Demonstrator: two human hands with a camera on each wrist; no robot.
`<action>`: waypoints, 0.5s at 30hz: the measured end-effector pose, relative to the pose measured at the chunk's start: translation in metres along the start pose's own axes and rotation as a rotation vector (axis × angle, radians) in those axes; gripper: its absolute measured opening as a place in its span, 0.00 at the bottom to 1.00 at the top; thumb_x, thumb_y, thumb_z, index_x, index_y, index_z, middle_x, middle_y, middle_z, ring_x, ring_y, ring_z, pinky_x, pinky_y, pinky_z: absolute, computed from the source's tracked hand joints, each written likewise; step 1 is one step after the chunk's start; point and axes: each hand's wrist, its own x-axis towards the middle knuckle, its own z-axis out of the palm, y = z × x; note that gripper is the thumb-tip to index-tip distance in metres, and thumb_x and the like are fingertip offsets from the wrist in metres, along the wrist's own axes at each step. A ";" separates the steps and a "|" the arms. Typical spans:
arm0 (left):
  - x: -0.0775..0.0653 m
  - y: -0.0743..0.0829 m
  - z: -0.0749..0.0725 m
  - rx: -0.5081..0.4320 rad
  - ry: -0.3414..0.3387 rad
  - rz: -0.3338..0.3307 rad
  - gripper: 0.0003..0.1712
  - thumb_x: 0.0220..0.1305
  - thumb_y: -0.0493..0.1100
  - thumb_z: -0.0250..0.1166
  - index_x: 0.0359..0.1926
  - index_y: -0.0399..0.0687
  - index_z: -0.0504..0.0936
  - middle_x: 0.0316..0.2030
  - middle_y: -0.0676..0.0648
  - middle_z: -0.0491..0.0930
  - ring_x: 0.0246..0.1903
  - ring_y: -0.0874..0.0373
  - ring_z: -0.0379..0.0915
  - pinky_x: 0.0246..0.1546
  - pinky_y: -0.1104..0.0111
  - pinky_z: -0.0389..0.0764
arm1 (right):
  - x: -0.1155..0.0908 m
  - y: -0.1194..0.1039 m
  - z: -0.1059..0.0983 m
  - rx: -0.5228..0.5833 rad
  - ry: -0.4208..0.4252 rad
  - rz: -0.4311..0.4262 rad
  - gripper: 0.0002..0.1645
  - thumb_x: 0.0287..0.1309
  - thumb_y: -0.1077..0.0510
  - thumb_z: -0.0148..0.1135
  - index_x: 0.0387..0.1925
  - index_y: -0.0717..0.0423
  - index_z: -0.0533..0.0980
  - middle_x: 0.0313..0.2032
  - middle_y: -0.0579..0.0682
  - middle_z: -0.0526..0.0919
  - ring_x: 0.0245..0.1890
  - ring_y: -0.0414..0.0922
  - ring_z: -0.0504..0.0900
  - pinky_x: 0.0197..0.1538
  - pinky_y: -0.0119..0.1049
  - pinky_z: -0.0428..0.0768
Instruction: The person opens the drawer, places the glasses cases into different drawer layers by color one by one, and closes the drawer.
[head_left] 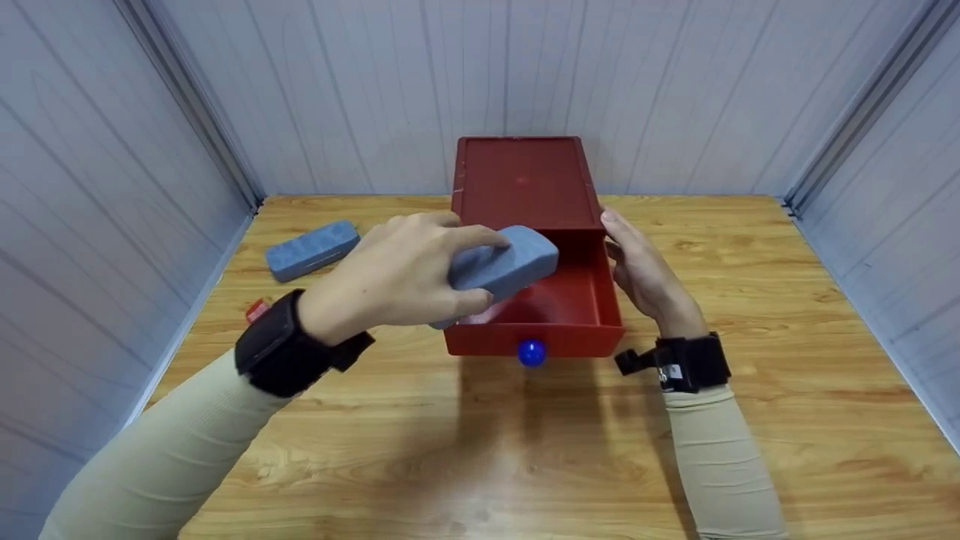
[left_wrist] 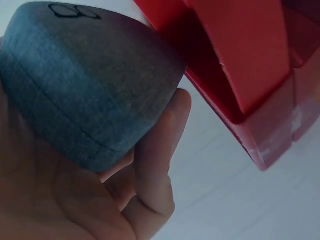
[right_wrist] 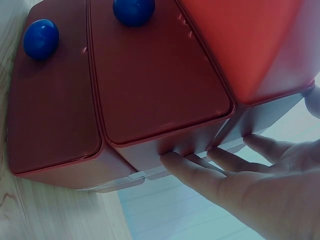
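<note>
My left hand (head_left: 409, 274) grips a blue-grey fabric glasses case (head_left: 517, 262) and holds it tilted above the pulled-out top drawer (head_left: 536, 341) of a red drawer unit (head_left: 525, 180). A seam and a dark looped mark show on the case (left_wrist: 85, 75) in the left wrist view. The case and hand hide part of the drawer's inside. With extended fingers, my right hand (head_left: 645, 274) touches the right side of the unit; in the right wrist view its fingertips (right_wrist: 172, 160) rest against the drawers' side wall.
A second blue case (head_left: 313, 250) lies at the back left of the wooden table (head_left: 360, 450). Near my left wrist is a small red object (head_left: 257, 310), partly hidden. Blue round knobs (head_left: 532, 352) stick out from the drawer fronts. Panel walls (head_left: 375, 90) enclose the back and sides.
</note>
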 end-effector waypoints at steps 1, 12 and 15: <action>0.004 0.002 0.000 0.002 -0.026 -0.005 0.30 0.64 0.58 0.69 0.67 0.64 0.83 0.52 0.47 0.83 0.42 0.53 0.78 0.36 0.59 0.78 | 0.000 0.000 0.000 0.001 -0.002 -0.002 0.38 0.86 0.43 0.38 0.85 0.54 0.49 0.79 0.56 0.61 0.78 0.58 0.60 0.64 0.40 0.79; 0.049 0.028 0.010 0.030 -0.190 -0.001 0.26 0.65 0.57 0.69 0.62 0.58 0.86 0.38 0.51 0.83 0.35 0.55 0.77 0.30 0.64 0.78 | 0.000 0.001 -0.003 0.002 0.003 -0.035 0.36 0.86 0.44 0.38 0.83 0.57 0.55 0.76 0.55 0.65 0.73 0.54 0.65 0.66 0.41 0.76; 0.058 0.032 0.013 0.026 -0.200 -0.031 0.24 0.65 0.57 0.70 0.59 0.58 0.87 0.36 0.51 0.84 0.34 0.54 0.78 0.29 0.64 0.78 | 0.000 0.001 -0.003 0.000 0.004 -0.032 0.36 0.86 0.44 0.38 0.83 0.57 0.55 0.76 0.55 0.65 0.73 0.53 0.66 0.67 0.40 0.75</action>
